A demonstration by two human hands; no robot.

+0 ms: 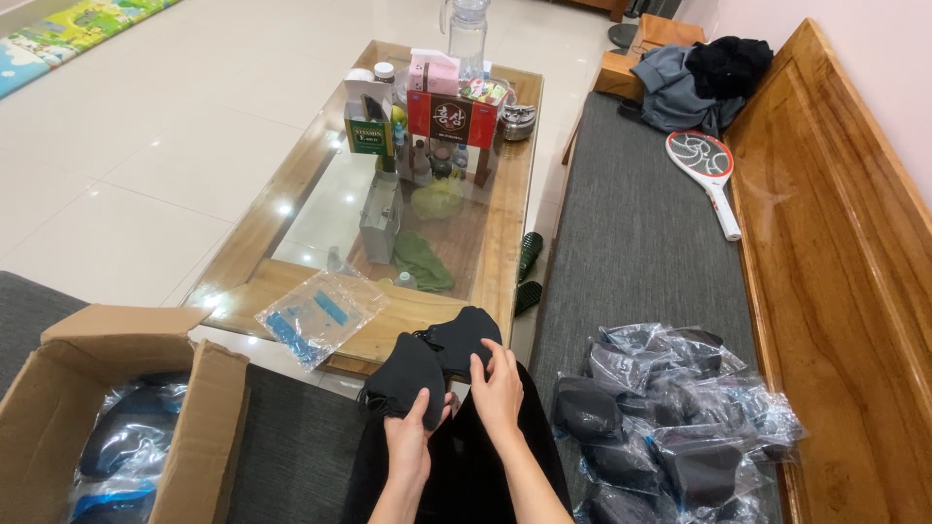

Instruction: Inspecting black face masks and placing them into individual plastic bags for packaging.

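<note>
My left hand (408,427) grips black mask stack (406,374); right hand (497,388) pinches second black mask (464,335) — bagged masks (670,427) right, cardboard box (116,408) left.

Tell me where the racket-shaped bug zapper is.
In the head view, the bug zapper lies at upper right on the grey bench cushion, just below the pile of dark clothes and beside the wooden backrest.

Two hands, left (408,432) and right (497,388), on two stacks of black masks (432,359). One cardboard box (116,408) near left. One clear packet (320,315) on one glass counter (291,194). One racket-shaped swatter (707,170) far right. One heap of bagged masks (670,427), uncountable.
</note>
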